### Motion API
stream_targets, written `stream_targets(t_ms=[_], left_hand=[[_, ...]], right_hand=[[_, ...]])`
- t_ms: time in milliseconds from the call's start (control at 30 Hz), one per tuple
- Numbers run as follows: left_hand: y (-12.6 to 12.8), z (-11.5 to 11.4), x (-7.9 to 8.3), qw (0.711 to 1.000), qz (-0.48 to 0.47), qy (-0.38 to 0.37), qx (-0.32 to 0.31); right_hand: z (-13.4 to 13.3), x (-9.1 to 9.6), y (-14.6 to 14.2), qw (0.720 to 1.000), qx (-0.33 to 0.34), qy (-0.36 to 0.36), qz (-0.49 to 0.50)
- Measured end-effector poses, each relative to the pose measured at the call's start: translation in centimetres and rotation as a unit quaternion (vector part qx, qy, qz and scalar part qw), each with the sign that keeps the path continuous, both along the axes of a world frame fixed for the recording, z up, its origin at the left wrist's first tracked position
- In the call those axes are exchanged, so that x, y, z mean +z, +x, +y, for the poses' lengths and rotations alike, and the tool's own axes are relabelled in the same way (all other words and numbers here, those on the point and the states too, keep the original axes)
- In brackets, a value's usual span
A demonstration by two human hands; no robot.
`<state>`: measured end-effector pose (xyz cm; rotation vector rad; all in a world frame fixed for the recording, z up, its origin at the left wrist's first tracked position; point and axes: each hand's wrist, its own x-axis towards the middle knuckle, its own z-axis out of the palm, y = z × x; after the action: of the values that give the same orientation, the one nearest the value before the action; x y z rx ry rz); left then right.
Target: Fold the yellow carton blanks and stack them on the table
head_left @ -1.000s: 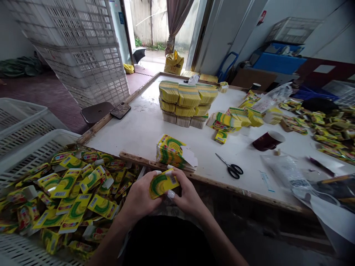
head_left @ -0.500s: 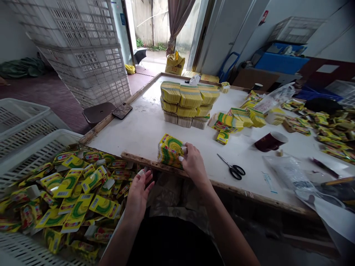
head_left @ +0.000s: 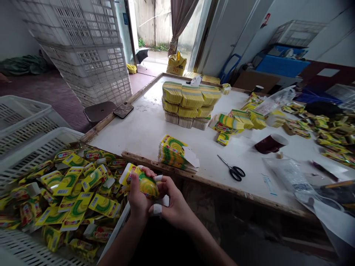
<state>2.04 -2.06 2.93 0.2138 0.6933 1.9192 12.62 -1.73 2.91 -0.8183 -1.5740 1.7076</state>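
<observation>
A small yellow-and-green carton [head_left: 146,186] is held in front of me over the table's near edge. My left hand [head_left: 138,207] is wrapped round it, with the thumb across its front. At the carton's right end, my right hand [head_left: 177,207] closes its fingers and thumb; white tape covers some fingertips. The exact hold there is partly hidden. Just beyond, a pile of flat folded cartons [head_left: 170,153] lies at the table edge, white flaps sticking out on its right. On my left, a white plastic crate [head_left: 36,149] contains many loose yellow cartons [head_left: 74,210].
Tall stacked bundles of cartons [head_left: 188,101] stand mid-table, with more bundles [head_left: 240,118] to their right. Black-handled scissors [head_left: 235,171], a dark red mug [head_left: 269,143] and a phone [head_left: 123,110] lie about. Stacked crates [head_left: 97,55] rise at the left.
My right hand has left the pile and moved down-left to my left hand. A carton is now between both hands; my left hand was open before and has closed round it.
</observation>
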Motion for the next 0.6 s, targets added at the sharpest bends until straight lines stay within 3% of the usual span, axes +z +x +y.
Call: stream_targets(t_ms=[167,267,367,467,600], left_hand=[[0.6,-0.6,-1.5,0.994,0.099,-0.034,-0.018],[1.1,-0.8,-2.2,0.990,0.099,-0.048,-0.083],[1.3,-0.7,-2.5,0.987,0.091,-0.085,-0.099],[0.8,-0.6,-2.7,0.982,0.128,-0.108,-0.086],[0.0,-0.9,-3.0,0.971,0.187,-0.140,-0.049]], right_hand=[[0.9,0.0,0.2,0.990,-0.047,-0.111,0.073],[1.8,0.5,1.0,0.971,-0.063,-0.180,0.142],[2.2,1.0,1.5,0.963,-0.058,-0.205,0.163],[2.1,1.0,1.6,0.971,-0.062,-0.178,0.145],[2.1,0.0,1.5,0.991,-0.100,-0.060,0.070]])
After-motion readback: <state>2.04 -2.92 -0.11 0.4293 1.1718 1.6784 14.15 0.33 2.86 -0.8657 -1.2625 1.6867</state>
